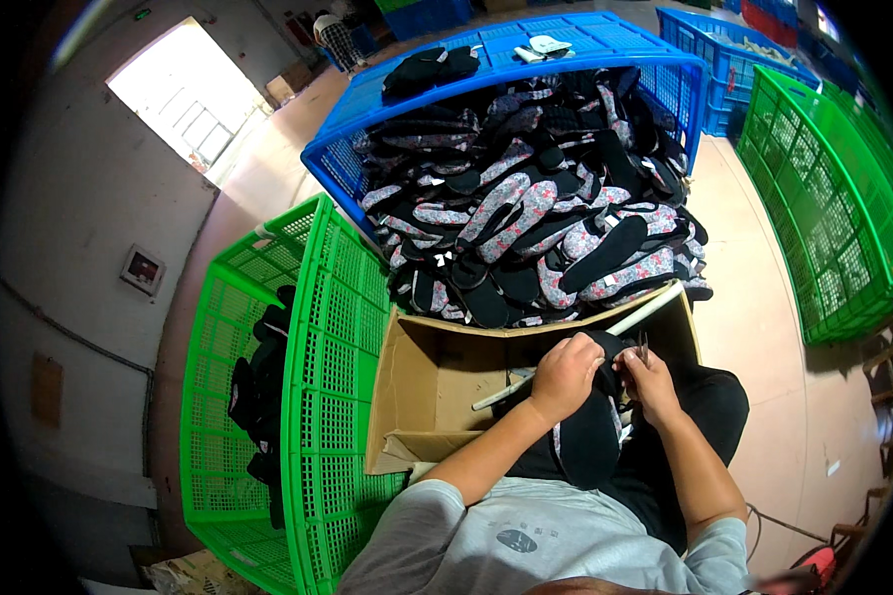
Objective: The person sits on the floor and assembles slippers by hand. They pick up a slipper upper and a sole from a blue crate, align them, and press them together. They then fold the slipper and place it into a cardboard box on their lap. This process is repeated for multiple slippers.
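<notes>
Over my lap lies a black slipper (587, 443) with a strip of floral lining at its edge. My left hand (568, 378) is closed on its upper part. Close beside it, my right hand (649, 385) is closed round small metal snips (643, 342), blades pointing up, with its fingertips against the black fabric. An open cardboard box (407, 372) stands just in front of me. A pale rod (645, 309) rests across its right side, and a second pale stick (501, 393) pokes out beside my left hand.
Beyond the box, a blue crate (332, 159) on its side spills a heap of floral and black slippers (516, 213). Green crates (337, 397) stand at my left, with black slippers in one. Another green crate (814, 198) stands at right. A person (334, 40) is far back.
</notes>
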